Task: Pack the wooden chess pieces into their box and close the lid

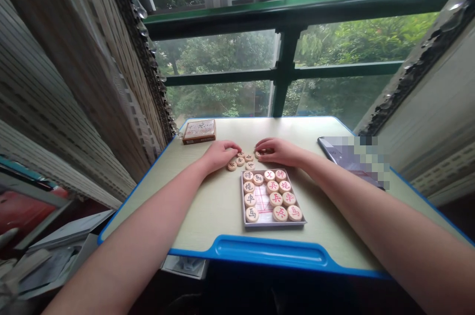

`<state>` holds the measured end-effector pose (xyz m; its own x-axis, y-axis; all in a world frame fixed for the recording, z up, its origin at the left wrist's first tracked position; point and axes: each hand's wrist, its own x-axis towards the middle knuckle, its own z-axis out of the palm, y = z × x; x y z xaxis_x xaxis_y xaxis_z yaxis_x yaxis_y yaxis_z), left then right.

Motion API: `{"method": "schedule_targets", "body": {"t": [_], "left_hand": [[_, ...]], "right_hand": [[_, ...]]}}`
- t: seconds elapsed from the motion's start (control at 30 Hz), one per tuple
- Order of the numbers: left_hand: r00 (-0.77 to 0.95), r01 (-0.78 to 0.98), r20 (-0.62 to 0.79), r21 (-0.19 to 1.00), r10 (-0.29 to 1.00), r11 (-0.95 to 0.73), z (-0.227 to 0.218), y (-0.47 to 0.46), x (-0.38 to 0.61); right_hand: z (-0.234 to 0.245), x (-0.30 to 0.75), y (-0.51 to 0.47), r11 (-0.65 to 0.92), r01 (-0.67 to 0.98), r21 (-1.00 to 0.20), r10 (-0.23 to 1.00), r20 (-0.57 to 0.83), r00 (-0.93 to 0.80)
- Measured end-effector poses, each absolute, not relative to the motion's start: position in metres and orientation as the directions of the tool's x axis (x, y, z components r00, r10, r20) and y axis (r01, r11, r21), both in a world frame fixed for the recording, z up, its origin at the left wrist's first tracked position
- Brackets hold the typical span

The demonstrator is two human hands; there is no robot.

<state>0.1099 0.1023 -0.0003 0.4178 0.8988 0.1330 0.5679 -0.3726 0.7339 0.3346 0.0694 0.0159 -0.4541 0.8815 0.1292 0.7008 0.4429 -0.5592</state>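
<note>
Several loose round wooden Chinese chess pieces (240, 161) with dark characters lie between my hands on the table. My left hand (221, 153) is at their left, its fingers curled and closed at a piece at the far side of the group. On the right, my right hand (276, 151) has its fingers closed around another piece (258, 155), which they partly cover. Closer to me is a shallow open box (264, 212). Dark-lettered pieces (250, 200) run down its left side and red-lettered pieces (281, 213) fill two columns on its right.
A flat brown box lid (199, 130) rests at the table's far left corner. A phone or tablet (352, 161), partly blurred out, lies at the right. The pale table (211, 206) has a blue rim with a pen groove (270, 251). Curtains hang on both sides, before a green-framed window.
</note>
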Motion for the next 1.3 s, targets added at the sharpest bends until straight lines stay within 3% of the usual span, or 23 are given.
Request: {"method": "schedule_targets", "body": {"t": [0.13, 0.4, 0.57, 0.63, 0.8, 0.9, 1.03, 1.17, 1.3], "left_hand": [[0.370, 0.499, 0.177, 0.790, 0.912, -0.356, -0.002, 0.102, 0.109], [0.350, 0.355, 0.245, 0.859, 0.904, -0.369, 0.007, 0.088, 0.112], [0.398, 0.178, 0.249, 0.923, 0.883, -0.341, 0.008, 0.081, 0.116], [0.418, 0.099, 0.237, 0.948, 0.877, -0.303, 0.010, 0.077, 0.118], [0.463, 0.037, 0.242, 0.956, 0.853, -0.292, 0.019, 0.068, 0.120], [0.475, 0.014, 0.204, 0.971, 0.856, -0.240, 0.024, 0.067, 0.119], [0.461, -0.045, 0.168, 0.985, 0.872, -0.166, 0.025, 0.069, 0.119], [0.504, -0.065, 0.100, 0.995, 0.858, -0.078, 0.023, 0.067, 0.121], [0.497, -0.023, 0.120, 0.992, 0.859, -0.126, 0.026, 0.064, 0.120]], "right_hand": [[0.010, 0.330, 0.066, 0.351, 0.750, -0.560, 0.935, 0.165, -0.315], [0.016, 0.328, 0.057, 0.348, 0.700, -0.624, 0.937, 0.206, -0.283], [0.032, 0.317, 0.048, 0.395, 0.574, -0.718, 0.914, 0.372, -0.164], [0.034, 0.309, 0.043, 0.470, 0.565, -0.679, 0.871, 0.462, -0.169], [0.029, 0.294, 0.029, 0.649, 0.653, -0.389, 0.710, 0.618, -0.337], [0.028, 0.293, 0.025, 0.671, 0.654, -0.351, 0.683, 0.636, -0.359], [0.032, 0.293, 0.024, 0.623, 0.662, -0.417, 0.724, 0.628, -0.285], [0.035, 0.292, 0.022, 0.571, 0.602, -0.558, 0.790, 0.574, -0.217], [0.037, 0.292, 0.022, 0.519, 0.477, -0.709, 0.844, 0.513, -0.156]]}}
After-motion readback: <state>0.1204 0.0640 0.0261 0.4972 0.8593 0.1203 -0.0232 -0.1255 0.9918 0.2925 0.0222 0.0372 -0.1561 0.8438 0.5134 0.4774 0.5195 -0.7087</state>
